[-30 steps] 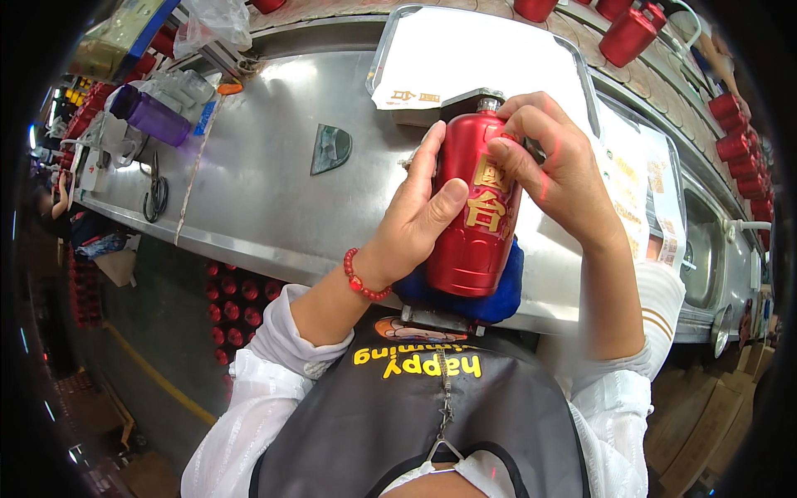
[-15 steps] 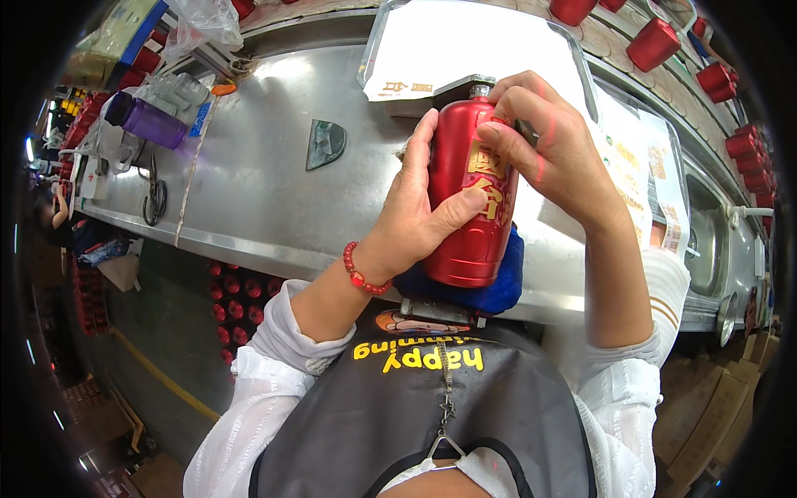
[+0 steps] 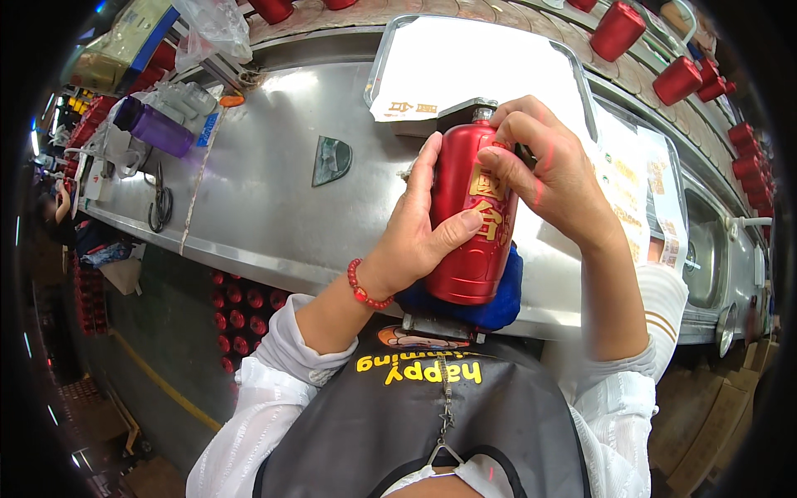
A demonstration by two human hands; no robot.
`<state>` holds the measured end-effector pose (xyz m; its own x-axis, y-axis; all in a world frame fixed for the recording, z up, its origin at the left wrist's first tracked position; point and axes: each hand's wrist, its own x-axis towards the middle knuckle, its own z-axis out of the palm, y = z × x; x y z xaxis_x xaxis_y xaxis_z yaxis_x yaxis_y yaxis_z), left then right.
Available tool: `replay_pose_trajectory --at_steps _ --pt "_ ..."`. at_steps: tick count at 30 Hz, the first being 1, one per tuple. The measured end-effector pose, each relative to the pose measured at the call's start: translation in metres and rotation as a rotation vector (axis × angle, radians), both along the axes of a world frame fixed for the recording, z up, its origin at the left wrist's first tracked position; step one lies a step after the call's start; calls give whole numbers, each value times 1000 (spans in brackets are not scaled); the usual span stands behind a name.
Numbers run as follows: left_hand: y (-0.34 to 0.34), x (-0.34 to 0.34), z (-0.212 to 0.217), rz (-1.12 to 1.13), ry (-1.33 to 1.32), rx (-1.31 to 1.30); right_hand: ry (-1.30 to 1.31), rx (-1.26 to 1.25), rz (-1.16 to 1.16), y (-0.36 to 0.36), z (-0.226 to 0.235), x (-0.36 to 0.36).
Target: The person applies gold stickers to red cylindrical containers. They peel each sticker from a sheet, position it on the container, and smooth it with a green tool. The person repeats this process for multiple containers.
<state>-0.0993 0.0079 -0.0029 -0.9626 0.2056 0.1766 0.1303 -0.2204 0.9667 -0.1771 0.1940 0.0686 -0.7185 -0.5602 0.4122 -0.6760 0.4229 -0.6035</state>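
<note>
A matt red bottle with a clear neck and gold lettering lies tilted on a blue cloth pad, neck pointing away from me. My left hand grips its left side, the thumb laid across the front just below the lettering. At the bottle's upper right, my right hand is closed, with thumb and bent fingers pressed together beside the top of the gold decal. Whatever those fingertips may pinch is hidden. Left of the bottle, a flat dark-green translucent piece rests on the metal bench.
Beyond the bottle stands a tray with a bright white sheet. Gold decal sheets lie to the right, before a sink. Far left are a purple bottle and black-handled scissors. Red bottles line the back.
The whole view has shifted slightly, so bench and hands appear lower. Both hands keep nearly the same hold on the bottle. Red bottles along the back stand in different places.
</note>
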Motion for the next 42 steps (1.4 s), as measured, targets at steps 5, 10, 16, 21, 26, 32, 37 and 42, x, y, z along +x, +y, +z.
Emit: replay_pose_trajectory --at_steps 5,10,16,21,26,32,37,42 --pt "0 -1 -4 9 24 -24 1 -17 -13 -1 0 0" --pt "-1 0 3 -18 -8 -41 -115 -176 -212 3 -10 4" --pt "2 2 3 -9 -14 67 -412 -261 -199 28 -44 46" --pt "-1 3 8 -25 -53 7 -482 -361 -141 22 -60 63" --pt "-2 1 8 13 -19 -17 -510 -331 -137 24 -57 61" --pt "-5 -29 11 118 -18 -122 -551 -357 -153 18 -57 65" --pt "-2 -45 19 100 -112 -51 -563 -346 -141 18 -51 65" --pt "-2 -58 14 143 -52 -206 -569 -338 -138 18 -50 65"
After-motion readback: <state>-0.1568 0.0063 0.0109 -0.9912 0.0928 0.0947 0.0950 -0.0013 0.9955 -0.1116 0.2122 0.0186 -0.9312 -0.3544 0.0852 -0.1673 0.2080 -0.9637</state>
